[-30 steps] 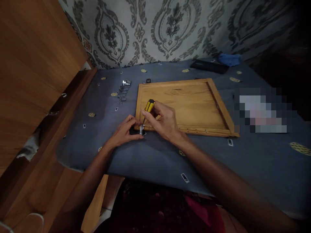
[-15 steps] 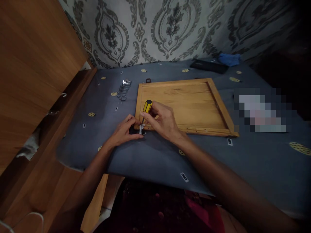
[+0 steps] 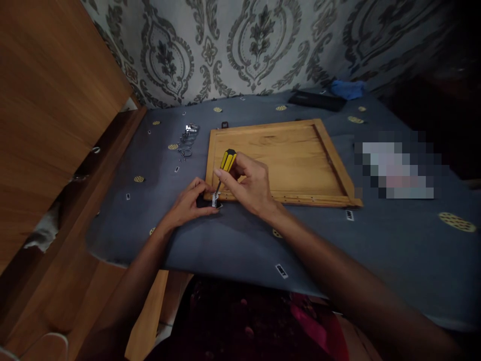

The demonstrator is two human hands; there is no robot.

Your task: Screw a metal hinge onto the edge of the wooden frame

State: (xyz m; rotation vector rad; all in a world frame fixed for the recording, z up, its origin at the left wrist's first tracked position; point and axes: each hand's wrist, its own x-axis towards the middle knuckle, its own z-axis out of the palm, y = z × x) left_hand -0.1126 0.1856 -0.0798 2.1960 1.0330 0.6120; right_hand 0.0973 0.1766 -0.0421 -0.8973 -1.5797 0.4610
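Observation:
My right hand (image 3: 251, 186) is closed around the yellow and black handle of a screwdriver (image 3: 227, 161). Its shaft slants down to a small metal latch (image 3: 214, 200) at the near left corner of a wooden panel (image 3: 274, 158) with a raised frame. Thumb and fingers of my left hand (image 3: 188, 204) curl around that latch from the left, holding it against the panel's edge. Exactly where the screwdriver's tip meets the latch is too small to make out.
Small metal hardware (image 3: 188, 138) lies left of the panel on the patterned cloth (image 3: 240, 250). Behind are a dark flat case (image 3: 317, 100) and a blue cloth (image 3: 347, 89). A blurred-out item (image 3: 398, 170) sits to the right. A wooden cabinet (image 3: 56, 90) stands at left.
The whole view has shifted slightly, so things appear a little further left. Both hands keep their places at the latch, and the screwdriver stays at the panel's corner.

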